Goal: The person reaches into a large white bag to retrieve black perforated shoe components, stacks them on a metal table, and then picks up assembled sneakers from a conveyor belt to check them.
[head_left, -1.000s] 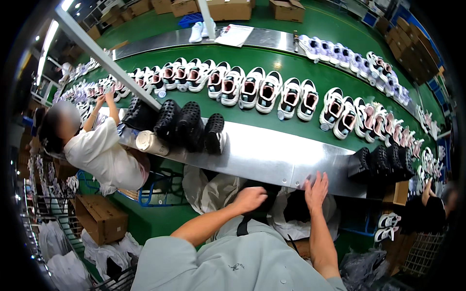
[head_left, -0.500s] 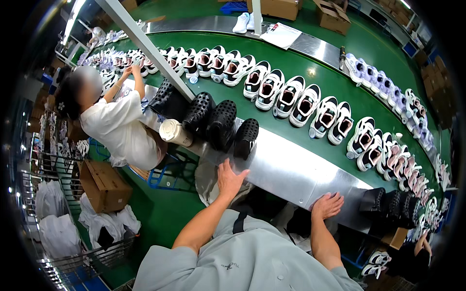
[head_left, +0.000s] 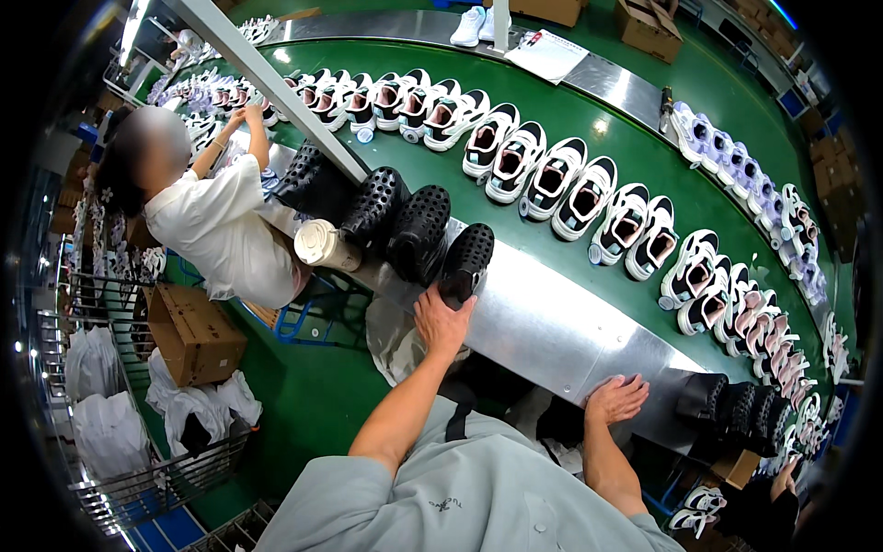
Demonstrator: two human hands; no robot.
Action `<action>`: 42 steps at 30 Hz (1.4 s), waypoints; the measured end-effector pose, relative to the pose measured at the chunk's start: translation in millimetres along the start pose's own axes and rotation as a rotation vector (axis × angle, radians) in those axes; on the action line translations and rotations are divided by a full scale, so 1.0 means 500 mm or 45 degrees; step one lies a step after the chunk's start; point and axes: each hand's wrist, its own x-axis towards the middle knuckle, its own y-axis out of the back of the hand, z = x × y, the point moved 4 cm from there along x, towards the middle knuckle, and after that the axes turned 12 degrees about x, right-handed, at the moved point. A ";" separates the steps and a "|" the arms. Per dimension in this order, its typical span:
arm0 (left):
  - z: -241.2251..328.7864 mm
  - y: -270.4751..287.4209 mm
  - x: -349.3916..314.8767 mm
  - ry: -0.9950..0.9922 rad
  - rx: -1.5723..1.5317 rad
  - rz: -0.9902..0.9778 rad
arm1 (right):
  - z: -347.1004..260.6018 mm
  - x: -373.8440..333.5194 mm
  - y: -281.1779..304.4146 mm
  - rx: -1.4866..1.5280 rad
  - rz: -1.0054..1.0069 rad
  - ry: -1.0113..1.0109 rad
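Observation:
My left hand (head_left: 443, 320) is closed around the near end of a black shoe (head_left: 469, 256) whose surface is dotted with round holes or studs. This shoe stands on the metal ledge (head_left: 543, 308) in front of me. Just left of it are more dotted black shoes (head_left: 419, 230). My right hand (head_left: 618, 398) lies flat on the ledge's near edge, fingers together and stretched out, holding nothing. Farther right along the ledge sits a group of black shoes (head_left: 740, 409).
Beyond the ledge, a green belt (head_left: 386, 166) carries a long row of black-and-white sneakers (head_left: 559, 184). A lidded cup (head_left: 324, 247) stands left of the black shoes. A slanted grey post (head_left: 267, 87) crosses the upper left. A co-worker in white (head_left: 216, 221) sits at left.
My left hand has moved up and taken hold of the near end of the black shoe. The right hand stays on the ledge edge. The view has shifted slightly.

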 end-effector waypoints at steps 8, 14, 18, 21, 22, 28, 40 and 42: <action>-0.012 -0.008 0.010 -0.023 -0.013 0.096 | 0.008 -0.002 -0.001 0.001 0.030 0.037; -0.009 0.004 0.000 -0.140 0.056 0.121 | 0.014 0.002 0.002 0.030 0.006 0.007; -0.072 0.032 -0.052 -0.127 -0.134 -0.192 | 0.018 0.006 0.007 0.003 -0.015 -0.016; -0.158 0.007 -0.107 -0.254 -0.083 -0.721 | 0.010 0.010 0.010 0.021 -0.043 -0.034; -0.191 -0.007 -0.130 -0.329 -0.083 -0.875 | 0.009 0.012 0.012 0.028 -0.046 -0.033; -0.493 -0.123 -0.281 -0.324 0.418 -1.400 | 0.013 0.014 0.016 0.046 -0.005 0.023; -0.646 -0.091 -0.592 -0.042 0.335 -1.349 | 0.041 0.031 -0.003 0.067 0.035 0.154; -0.650 -0.069 -0.660 0.013 0.213 -1.295 | 0.053 0.034 -0.009 0.037 0.049 0.129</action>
